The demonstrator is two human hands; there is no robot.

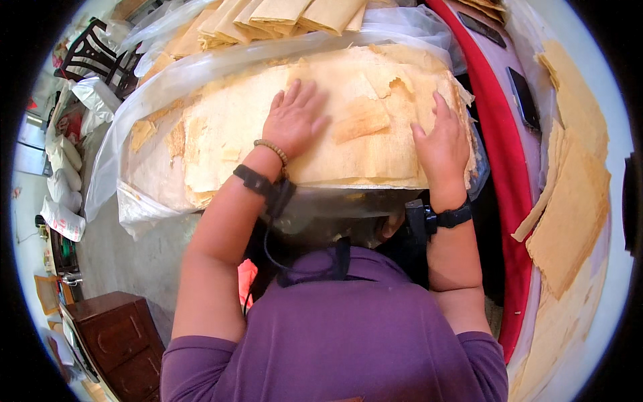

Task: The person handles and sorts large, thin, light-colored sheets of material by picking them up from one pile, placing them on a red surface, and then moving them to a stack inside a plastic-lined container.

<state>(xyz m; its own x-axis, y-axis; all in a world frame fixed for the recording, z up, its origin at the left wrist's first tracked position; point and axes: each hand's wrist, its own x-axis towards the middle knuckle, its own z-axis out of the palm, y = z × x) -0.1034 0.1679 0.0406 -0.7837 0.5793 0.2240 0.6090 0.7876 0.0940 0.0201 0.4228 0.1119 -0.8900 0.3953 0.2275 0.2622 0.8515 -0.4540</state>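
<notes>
A broad stack of thin, pale tan sheets with ragged edges lies in front of me; I cannot tell their material. My left hand rests flat on its middle, fingers spread and slightly blurred. Near the right end, my right hand is open, thumb and fingers apart, holding nothing. Between the hands lies a loose, darker torn piece on top of the stack. Another torn scrap is at the left end. Clear plastic sheeting spreads under and around the stack.
Folded tan sheets are piled at the far side. To the right run a red cloth edge, two phones and more large tan sheets. A dark chair, white sacks and a brown wooden cabinet stand left.
</notes>
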